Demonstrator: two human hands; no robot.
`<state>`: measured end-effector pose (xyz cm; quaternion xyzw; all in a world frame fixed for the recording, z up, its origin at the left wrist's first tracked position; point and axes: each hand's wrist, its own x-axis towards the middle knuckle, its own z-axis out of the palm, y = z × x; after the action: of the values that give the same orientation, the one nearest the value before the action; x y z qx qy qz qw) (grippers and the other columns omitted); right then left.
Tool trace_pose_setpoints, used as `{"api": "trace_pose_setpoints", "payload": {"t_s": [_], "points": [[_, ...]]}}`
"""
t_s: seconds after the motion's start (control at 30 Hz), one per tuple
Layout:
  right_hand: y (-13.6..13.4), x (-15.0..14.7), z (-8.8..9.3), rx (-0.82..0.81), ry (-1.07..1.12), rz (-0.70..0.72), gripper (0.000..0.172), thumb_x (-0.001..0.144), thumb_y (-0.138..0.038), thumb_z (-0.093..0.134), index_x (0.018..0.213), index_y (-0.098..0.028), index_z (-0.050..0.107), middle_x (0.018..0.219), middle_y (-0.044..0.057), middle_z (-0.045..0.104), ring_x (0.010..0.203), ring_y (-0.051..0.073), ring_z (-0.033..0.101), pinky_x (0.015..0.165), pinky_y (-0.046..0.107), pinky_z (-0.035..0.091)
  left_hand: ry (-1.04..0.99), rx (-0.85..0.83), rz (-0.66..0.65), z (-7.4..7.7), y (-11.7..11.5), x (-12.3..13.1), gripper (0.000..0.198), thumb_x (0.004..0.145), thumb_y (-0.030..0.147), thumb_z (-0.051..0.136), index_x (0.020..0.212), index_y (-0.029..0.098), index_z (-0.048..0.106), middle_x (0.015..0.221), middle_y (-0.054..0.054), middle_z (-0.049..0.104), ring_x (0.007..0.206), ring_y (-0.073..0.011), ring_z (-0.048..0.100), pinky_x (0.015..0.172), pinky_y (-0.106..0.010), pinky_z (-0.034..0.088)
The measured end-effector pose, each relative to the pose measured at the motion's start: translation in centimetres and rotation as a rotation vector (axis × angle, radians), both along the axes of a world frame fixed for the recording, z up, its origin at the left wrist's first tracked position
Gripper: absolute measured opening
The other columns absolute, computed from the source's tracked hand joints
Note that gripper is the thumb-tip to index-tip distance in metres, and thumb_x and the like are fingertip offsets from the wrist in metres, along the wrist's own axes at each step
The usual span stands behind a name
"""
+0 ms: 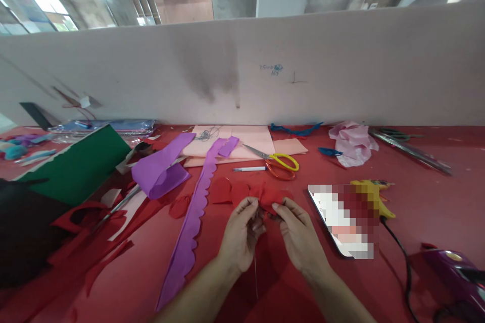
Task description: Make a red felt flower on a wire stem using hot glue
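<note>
Left hand (239, 234) and right hand (299, 232), fingers closed on opposite sides, pinch a red fabric piece (271, 196), presumably to steady it, scissors (268, 157) lying beyond

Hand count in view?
2: the left hand and the right hand, both pinching red fabric, nearer the camera than the yellow-and-orange-handled scissors. No others visible.
</note>
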<state>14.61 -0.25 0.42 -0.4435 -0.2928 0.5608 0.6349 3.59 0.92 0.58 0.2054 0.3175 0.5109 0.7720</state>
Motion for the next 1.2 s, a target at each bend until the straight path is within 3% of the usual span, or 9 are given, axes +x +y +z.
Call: {"api": "trace_pose_setpoints", "payload": {"t_s": [0.2, 0.33, 0.5, 0.9, 1.2], "points": [[-0.3, -0.1, 0.2, 0.005, -0.019, -0.011, 0.005, 0.076, -0.024, 0.064, 0.079, -0.023, 0.067, 0.081, 0.003, 0.067, 0.078, 0.018, 0.057, 0.075, 0.032, 0.045, 0.055, -0.007, 0.023, -0.1, -0.2, 0.1, 0.013, 0.073, 0.023, 0.068, 0.074, 0.016, 0.058, 0.058, 0.006, 0.044, 0.048, -0.0033, 0.034, 0.049, -0.017, 0.032], [-0.3, -0.4, 0.5, 0.051, -0.077, 0.046, 0.013, 0.076, -0.027, 0.066, 0.087, -0.021, 0.066, 0.082, 0.002, 0.067, 0.077, 0.017, 0.057, 0.072, 0.029, 0.045, 0.096, 0.018, 0.024, 0.0, -0.2, 0.2, 0.012, 0.072, 0.023, 0.069, 0.075, 0.015, 0.060, 0.059, 0.006, 0.046, 0.049, -0.0035, 0.036, 0.049, -0.017, 0.033], [0.1, -0.4, 0.5, -0.004, -0.111, 0.006, 0.009, 0.074, -0.027, 0.068, 0.076, -0.019, 0.065, 0.069, -0.002, 0.062, 0.070, 0.014, 0.055, 0.069, 0.027, 0.044, 0.140, 0.051, -0.003, 0.2, -0.4, 0.5, 0.013, 0.071, 0.024, 0.069, 0.073, 0.014, 0.062, 0.061, 0.005, 0.050, 0.049, -0.0034, 0.038, 0.049, -0.017, 0.033], [0.4, 0.1, -0.1, -0.029, -0.103, -0.005, 0.009, 0.070, -0.025, 0.067, 0.069, -0.017, 0.063, 0.066, -0.002, 0.060, 0.062, 0.013, 0.050, 0.061, 0.026, 0.042, 0.387, 0.234, 0.049, -0.5, -0.3, 0.5, 0.010, 0.074, 0.024, 0.065, 0.073, 0.015, 0.066, 0.061, 0.003, 0.056, 0.053, -0.0063, 0.047, 0.054, -0.020, 0.037], [0.4, -0.2, 1.0, -0.038, 0.011, 0.078, 0.010, 0.068, -0.025, 0.068, 0.066, -0.017, 0.062, 0.058, -0.002, 0.056, 0.055, 0.012, 0.048, 0.056, 0.026, 0.042, 0.286, 0.107, 0.031, 0.1, 0.0, -0.1, 0.010, 0.068, 0.024, 0.069, 0.067, 0.014, 0.069, 0.060, 0.000, 0.063, 0.052, -0.0085, 0.054, 0.056, -0.021, 0.044]]}}
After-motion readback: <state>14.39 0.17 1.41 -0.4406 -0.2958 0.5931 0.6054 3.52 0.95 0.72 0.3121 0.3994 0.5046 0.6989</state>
